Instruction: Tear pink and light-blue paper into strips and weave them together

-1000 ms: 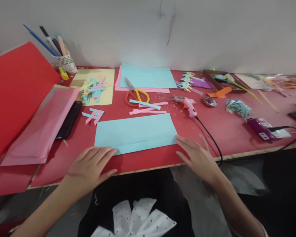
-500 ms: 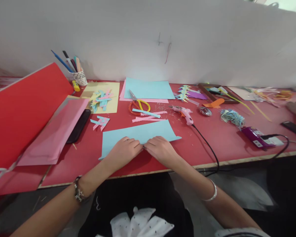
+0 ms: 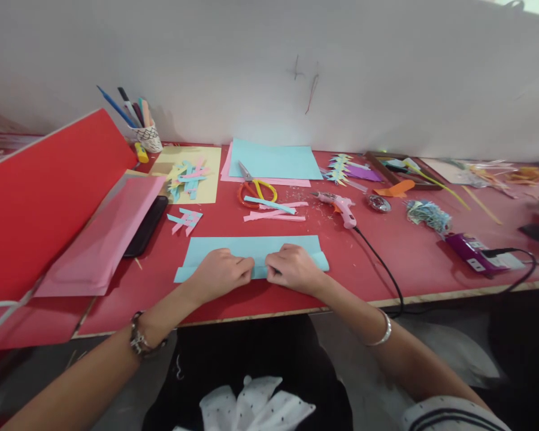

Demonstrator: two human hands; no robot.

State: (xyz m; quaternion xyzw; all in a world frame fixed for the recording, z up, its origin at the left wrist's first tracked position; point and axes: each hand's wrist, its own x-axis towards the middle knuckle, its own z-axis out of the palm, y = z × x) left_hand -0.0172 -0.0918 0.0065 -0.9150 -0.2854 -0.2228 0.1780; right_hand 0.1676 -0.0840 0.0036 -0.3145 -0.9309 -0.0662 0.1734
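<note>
A light blue sheet of paper point(image 3: 251, 244) lies on the red table in front of me, its near edge folded over in a band. My left hand point(image 3: 223, 269) is closed on the folded edge left of its middle. Just to the right, my right hand point(image 3: 293, 267) grips the same edge with curled fingers. A small gap separates the two hands, and the blue fold shows between them. Beyond the sheet lie pink and blue paper strips point(image 3: 276, 214) and scissors point(image 3: 257, 187) with red and yellow handles.
A pink glue gun point(image 3: 339, 205) lies to the right, its cord running over the table's front edge. Pink sheets point(image 3: 103, 239) and a black phone point(image 3: 147, 227) are at left. A pen cup point(image 3: 148, 137) stands by the wall. A purple power box point(image 3: 469, 254) sits at right.
The near edge of the blue sheet now shows a wider, flatter fold. My hands have moved slightly apart along it, and the sheet lies straighter.
</note>
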